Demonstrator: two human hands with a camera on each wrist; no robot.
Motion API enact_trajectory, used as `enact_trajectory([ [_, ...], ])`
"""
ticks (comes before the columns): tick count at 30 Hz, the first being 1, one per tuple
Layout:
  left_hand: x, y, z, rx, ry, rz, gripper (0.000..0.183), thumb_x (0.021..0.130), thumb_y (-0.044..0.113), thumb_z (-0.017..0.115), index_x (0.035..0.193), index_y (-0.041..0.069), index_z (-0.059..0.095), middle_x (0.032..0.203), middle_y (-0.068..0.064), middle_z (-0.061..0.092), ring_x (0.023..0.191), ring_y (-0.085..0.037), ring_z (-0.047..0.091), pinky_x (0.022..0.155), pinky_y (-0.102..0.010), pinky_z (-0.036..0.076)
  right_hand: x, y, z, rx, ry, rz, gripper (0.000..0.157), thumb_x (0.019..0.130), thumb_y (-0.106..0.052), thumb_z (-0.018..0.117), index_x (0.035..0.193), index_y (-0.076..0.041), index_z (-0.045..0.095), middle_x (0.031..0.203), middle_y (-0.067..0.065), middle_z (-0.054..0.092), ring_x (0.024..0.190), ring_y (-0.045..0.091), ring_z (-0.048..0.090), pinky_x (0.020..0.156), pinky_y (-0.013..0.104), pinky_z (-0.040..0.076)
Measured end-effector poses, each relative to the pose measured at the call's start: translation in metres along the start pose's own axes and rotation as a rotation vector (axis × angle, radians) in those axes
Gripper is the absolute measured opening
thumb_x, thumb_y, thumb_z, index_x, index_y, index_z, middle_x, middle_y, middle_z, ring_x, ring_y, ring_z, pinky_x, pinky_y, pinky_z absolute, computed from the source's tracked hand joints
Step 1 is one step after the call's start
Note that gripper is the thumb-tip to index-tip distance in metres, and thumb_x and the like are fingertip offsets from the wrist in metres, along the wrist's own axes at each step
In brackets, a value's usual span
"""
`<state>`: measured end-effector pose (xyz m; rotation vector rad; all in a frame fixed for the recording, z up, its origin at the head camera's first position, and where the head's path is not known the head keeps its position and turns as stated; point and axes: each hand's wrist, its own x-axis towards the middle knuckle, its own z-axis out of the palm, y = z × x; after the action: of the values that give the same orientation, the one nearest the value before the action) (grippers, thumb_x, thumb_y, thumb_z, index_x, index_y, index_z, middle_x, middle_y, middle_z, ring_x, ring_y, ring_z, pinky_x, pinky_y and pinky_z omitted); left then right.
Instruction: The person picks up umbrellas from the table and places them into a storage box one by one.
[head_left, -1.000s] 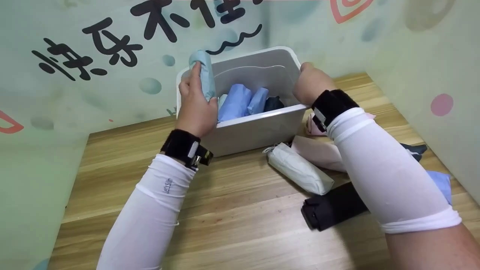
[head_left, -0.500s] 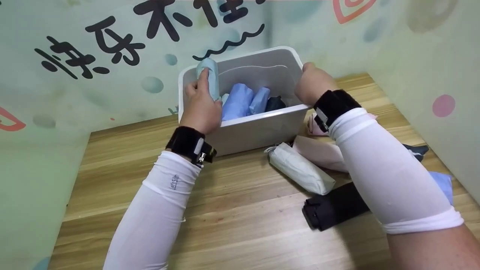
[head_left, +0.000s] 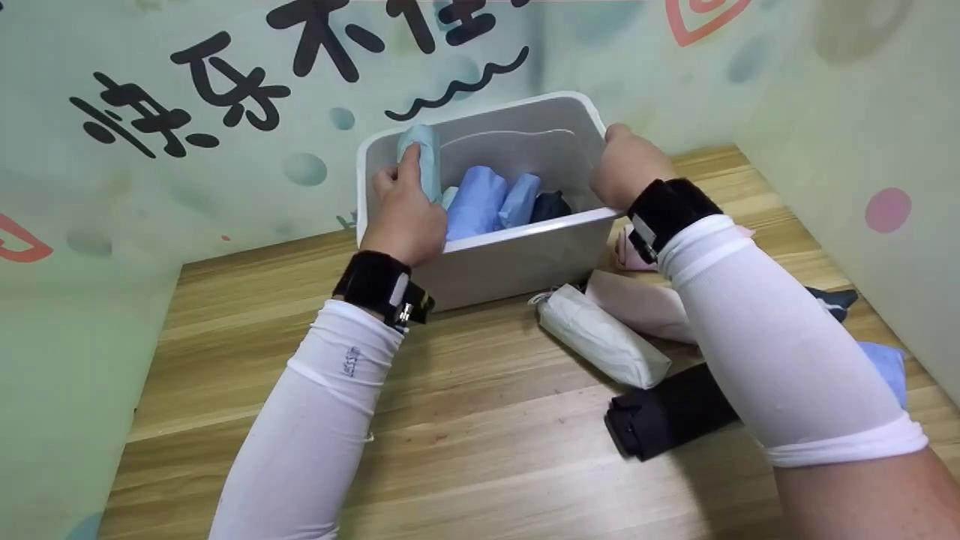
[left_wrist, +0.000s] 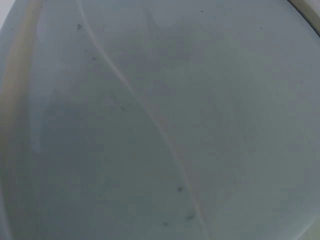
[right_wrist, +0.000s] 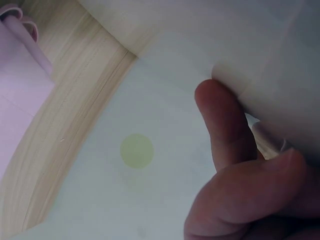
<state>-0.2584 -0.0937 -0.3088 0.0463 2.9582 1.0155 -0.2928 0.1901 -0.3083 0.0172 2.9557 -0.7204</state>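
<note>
In the head view my left hand (head_left: pixel 405 214) holds a light teal folded umbrella (head_left: pixel 429 165) upright at the left end of a white plastic bin (head_left: pixel 517 259). Its index finger lies along the umbrella's side. Blue folded umbrellas (head_left: pixel 476 202) lie inside the bin, beside a dark one (head_left: pixel 551 206). My right hand (head_left: pixel 630 169) grips the bin's right rim. The right wrist view shows curled fingers (right_wrist: pixel 225 120) against the bin's pale wall (right_wrist: pixel 280 45). Only the bin's smooth grey wall (left_wrist: pixel 150 125) fills the left wrist view; the left hand is out of it.
Right of the bin, on the wooden table (head_left: pixel 450 465), lie a white folded umbrella (head_left: pixel 600 337), a beige one (head_left: pixel 637 304) and a black one (head_left: pixel 667 412). Pink (head_left: pixel 631 251) and blue (head_left: pixel 885 367) items show partly behind the right arm. Printed walls (head_left: pixel 225 172) stand close behind.
My left hand has lowered the teal umbrella and moved it slightly right, deeper into the bin's left end. The right hand keeps its hold on the rim.
</note>
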Motion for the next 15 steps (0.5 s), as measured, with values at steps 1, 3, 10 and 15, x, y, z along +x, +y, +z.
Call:
enact_trajectory([
  [1, 0.0001, -0.0001, 0.0002, -0.002, -0.001, 0.001, 0.085, 0.096, 0.007, 0.045, 0.170, 0.024, 0.006, 0.162, -0.023, 0.019, 0.143, -0.036, 0.039, 0.120, -0.042, 0.038, -0.0001, -0.0001, 0.0001, -0.006, 0.000, -0.003, 0.057, 0.095, -0.012, 0.043, 0.149, 0.007, 0.035, 0.133, 0.029, 0.061, 0.114, 0.040, 0.059, 0.105, 0.056, 0.048],
  [3, 0.0000, -0.0001, 0.0002, -0.003, -0.005, -0.005, 0.086, 0.096, 0.007, 0.045, 0.170, 0.024, 0.006, 0.162, -0.023, 0.018, 0.143, -0.036, 0.039, 0.119, -0.042, 0.039, -0.0004, -0.0004, 0.0000, -0.006, -0.001, -0.002, 0.057, 0.095, -0.011, 0.043, 0.149, 0.007, 0.035, 0.132, 0.028, 0.061, 0.114, 0.040, 0.059, 0.105, 0.055, 0.048],
  [10, 0.0000, 0.0006, 0.0009, 0.025, -0.007, -0.012, 0.083, 0.097, 0.010, 0.046, 0.170, 0.022, 0.008, 0.163, -0.023, 0.017, 0.143, -0.036, 0.039, 0.119, -0.045, 0.040, -0.0010, -0.0001, 0.0000, -0.004, -0.004, -0.003, 0.058, 0.095, -0.011, 0.041, 0.149, 0.008, 0.034, 0.131, 0.028, 0.060, 0.113, 0.040, 0.059, 0.104, 0.055, 0.049],
  [15, 0.0002, 0.0012, 0.0007, 0.046, -0.012, -0.013, 0.081, 0.097, 0.010, 0.046, 0.170, 0.018, 0.011, 0.166, -0.022, 0.015, 0.143, -0.035, 0.039, 0.119, -0.044, 0.040, -0.0006, 0.0001, -0.0004, -0.001, -0.002, -0.004, 0.058, 0.095, -0.011, 0.042, 0.150, 0.008, 0.034, 0.131, 0.028, 0.060, 0.113, 0.040, 0.059, 0.105, 0.055, 0.049],
])
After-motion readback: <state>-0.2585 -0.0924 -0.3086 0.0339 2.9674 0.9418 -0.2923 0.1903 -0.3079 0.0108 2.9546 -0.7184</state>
